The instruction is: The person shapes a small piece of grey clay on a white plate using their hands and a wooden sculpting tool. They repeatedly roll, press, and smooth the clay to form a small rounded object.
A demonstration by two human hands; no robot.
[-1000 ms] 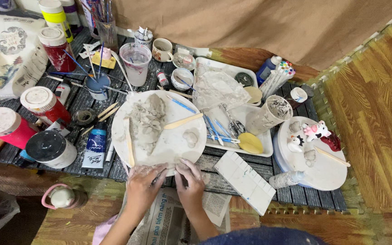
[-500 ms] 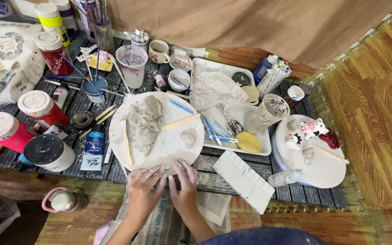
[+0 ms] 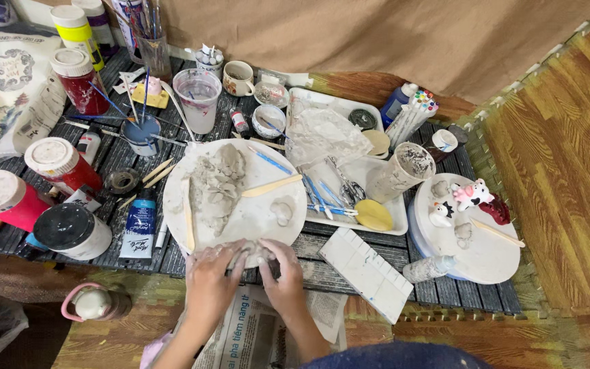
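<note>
A small lump of grey clay (image 3: 253,254) sits at the near edge of the round white board (image 3: 240,215), pressed between both hands. The left hand (image 3: 212,275) and right hand (image 3: 285,273) are each cupped around it, fingers curled and clay-smeared. Judged step: shaping the lump by hand; continuing calls for even pressure from both sides. Just beyond the hands lies a larger clay mass (image 3: 217,184), with a wooden tool (image 3: 272,186) beside it. Further off on the bench (image 3: 114,160), paint jars and a water cup (image 3: 197,100).
</note>
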